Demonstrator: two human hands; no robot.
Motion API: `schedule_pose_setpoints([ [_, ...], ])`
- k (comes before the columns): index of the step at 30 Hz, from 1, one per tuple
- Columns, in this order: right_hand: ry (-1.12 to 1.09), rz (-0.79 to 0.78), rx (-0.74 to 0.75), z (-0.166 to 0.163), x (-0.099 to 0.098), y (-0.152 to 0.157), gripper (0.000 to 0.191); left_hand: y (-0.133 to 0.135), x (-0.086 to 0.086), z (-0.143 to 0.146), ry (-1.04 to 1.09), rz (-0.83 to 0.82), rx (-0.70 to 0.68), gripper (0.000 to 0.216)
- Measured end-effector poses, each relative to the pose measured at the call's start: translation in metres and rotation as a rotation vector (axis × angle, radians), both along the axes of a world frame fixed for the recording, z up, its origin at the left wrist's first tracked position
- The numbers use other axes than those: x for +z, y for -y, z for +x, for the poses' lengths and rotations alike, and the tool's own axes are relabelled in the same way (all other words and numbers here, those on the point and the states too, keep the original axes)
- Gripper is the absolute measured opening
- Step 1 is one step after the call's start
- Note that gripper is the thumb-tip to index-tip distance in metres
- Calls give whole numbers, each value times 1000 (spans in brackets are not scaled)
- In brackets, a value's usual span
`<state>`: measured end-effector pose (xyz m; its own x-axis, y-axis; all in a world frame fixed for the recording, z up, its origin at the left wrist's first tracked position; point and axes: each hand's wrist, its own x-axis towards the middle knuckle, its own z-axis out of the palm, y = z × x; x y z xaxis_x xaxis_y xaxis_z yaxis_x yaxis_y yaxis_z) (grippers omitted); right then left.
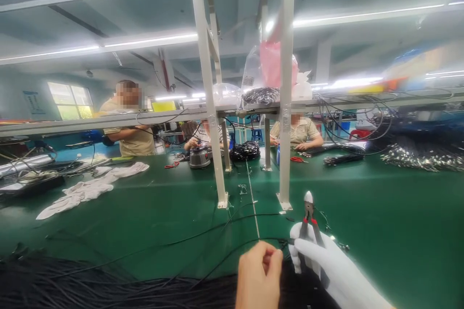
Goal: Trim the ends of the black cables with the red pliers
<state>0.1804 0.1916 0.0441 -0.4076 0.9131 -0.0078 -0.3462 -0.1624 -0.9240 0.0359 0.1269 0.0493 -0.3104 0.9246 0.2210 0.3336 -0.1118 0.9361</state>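
My left hand (258, 273) is bare, its thumb and fingers curled together near the bottom middle. Whatever they may hold is hidden. Just to its right, my right hand (319, 256) wears a white glove and is closed around dark-handled diagonal cutters (309, 210). The cutters point up and away, their handles a little spread. A black cable (232, 250) runs behind my left hand toward the gloved fingers; whether either hand grips it I cannot tell. Below both hands lies a large bundle of black cables (119, 287).
White posts (285, 164) of a shelf rise from the green table (174, 203). Beyond are a coiled cable bundle (245, 150), a grey device (199, 158) and red-handled tools. A white cloth (90, 188) lies left; cable ends (424, 154) pile up right. Several people sit or stand across.
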Motion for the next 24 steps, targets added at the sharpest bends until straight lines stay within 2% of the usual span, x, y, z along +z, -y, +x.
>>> schedule_pose_setpoints([
  [2,46,68,-33,-3,-10,-2,39,-6,-12,10,363,-128,-109,38],
  [4,146,158,-60,-4,-20,-4,38,-11,-21,14,617,-134,-126,52],
  [7,298,204,-81,-4,-30,-6,36,-16,-29,14,829,-90,-86,55],
  [9,392,218,-67,-2,-30,-5,34,-16,-30,13,917,-90,-84,52],
  [13,633,393,-66,0,-18,9,25,-13,-21,10,961,-26,-90,45],
  [14,686,434,-101,0,-15,13,26,-11,-16,8,952,2,-76,43],
  [16,783,536,-278,2,-14,15,30,-9,-6,2,925,52,-29,39],
  [18,862,740,-453,6,-20,9,32,-7,3,-5,896,91,11,36],
  [21,1020,1115,-575,13,-32,-7,32,-6,9,-12,884,124,46,36],
  [24,1190,1367,-704,18,-37,-18,34,-8,6,-13,899,152,74,37],
])
